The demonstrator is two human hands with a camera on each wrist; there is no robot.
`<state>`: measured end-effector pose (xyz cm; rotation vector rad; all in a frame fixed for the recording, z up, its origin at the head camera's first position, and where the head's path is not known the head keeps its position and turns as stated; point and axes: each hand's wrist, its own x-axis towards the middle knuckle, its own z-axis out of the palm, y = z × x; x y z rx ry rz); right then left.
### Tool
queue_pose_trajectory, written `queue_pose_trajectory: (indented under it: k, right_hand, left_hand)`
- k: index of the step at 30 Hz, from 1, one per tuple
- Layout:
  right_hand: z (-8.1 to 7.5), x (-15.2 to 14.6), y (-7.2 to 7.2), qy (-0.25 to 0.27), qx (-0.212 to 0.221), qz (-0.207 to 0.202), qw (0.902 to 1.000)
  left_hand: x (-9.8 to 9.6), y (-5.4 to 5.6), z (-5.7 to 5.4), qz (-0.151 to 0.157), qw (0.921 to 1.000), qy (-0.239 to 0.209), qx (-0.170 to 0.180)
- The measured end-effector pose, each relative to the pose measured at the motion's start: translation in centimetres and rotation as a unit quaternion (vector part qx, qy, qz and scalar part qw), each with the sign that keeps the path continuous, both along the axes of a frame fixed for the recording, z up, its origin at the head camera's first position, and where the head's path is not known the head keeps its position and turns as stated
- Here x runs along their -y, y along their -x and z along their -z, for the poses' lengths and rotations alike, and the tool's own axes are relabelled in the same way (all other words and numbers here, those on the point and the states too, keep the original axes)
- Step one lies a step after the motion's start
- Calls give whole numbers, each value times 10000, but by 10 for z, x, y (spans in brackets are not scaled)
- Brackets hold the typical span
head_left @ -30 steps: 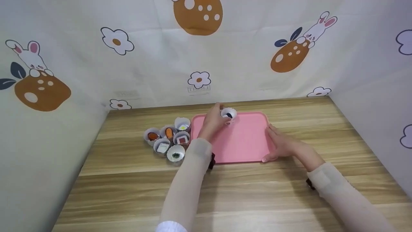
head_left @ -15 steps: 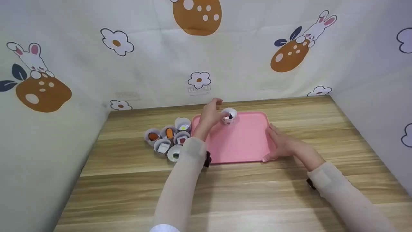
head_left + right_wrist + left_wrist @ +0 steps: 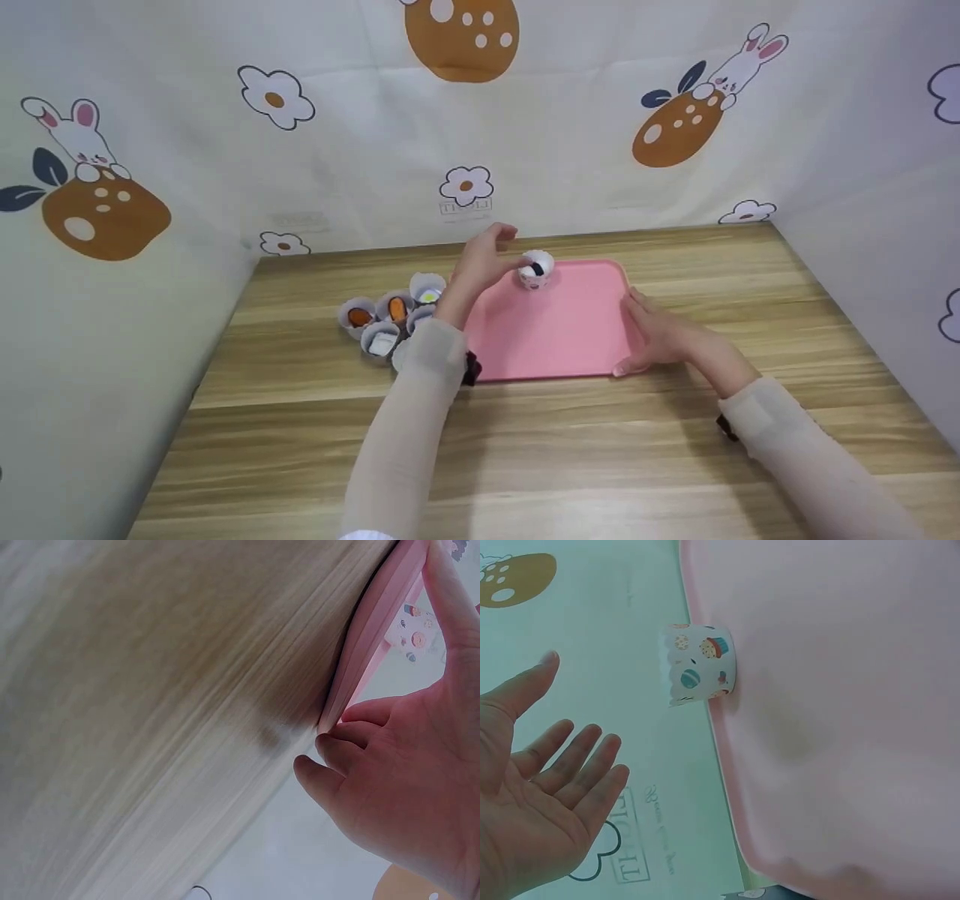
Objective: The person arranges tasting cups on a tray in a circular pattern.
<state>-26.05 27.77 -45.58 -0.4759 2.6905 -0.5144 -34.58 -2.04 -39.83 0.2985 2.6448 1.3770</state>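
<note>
A paper baking cup (image 3: 535, 271) printed with cupcakes stands upright at the back of the pink tray (image 3: 559, 330). It holds a small white piece with a black band. My left hand (image 3: 484, 259) is just left of this cup; the left wrist view shows a gap between the spread fingers (image 3: 581, 757) and the cup. My right hand (image 3: 656, 334) rests against the tray's right edge, thumb at the front corner and fingers farther back along the rim. In the right wrist view, some fingertips (image 3: 352, 727) touch the tray's rim.
Several more paper cups stand clustered left of the tray, holding small food-like pieces: dark red (image 3: 359, 317), orange (image 3: 397, 309), white (image 3: 382, 343), and white with yellow (image 3: 428, 296). My left forearm partly hides this group. A patterned cloth wall (image 3: 375, 150) borders the wooden table (image 3: 300, 450).
My left hand has let go of the cup with the black-banded piece and moved left from it. That cup stays on the tray. My right hand keeps its place at the tray's edge.
</note>
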Motion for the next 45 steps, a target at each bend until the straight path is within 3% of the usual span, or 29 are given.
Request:
queue_pose_trajectory:
  k: [8, 19, 31, 45]
  right_hand:
    - [2, -1, 0, 128, -30, -42, 9999]
    - [0, -1, -1, 119, -90, -67, 9999]
    - [2, -1, 0, 108, -40, -16, 9999]
    - [3, -1, -1, 111, -154, 6, 9998]
  left_hand:
    - [11, -5, -1, 176, 9995, -147, -223]
    - [23, -15, -8, 336, 9986, -299, -264]
    - [43, -29, -14, 353, 9978, -458, -337]
    - [82, -36, -15, 242, 9975, -516, -427]
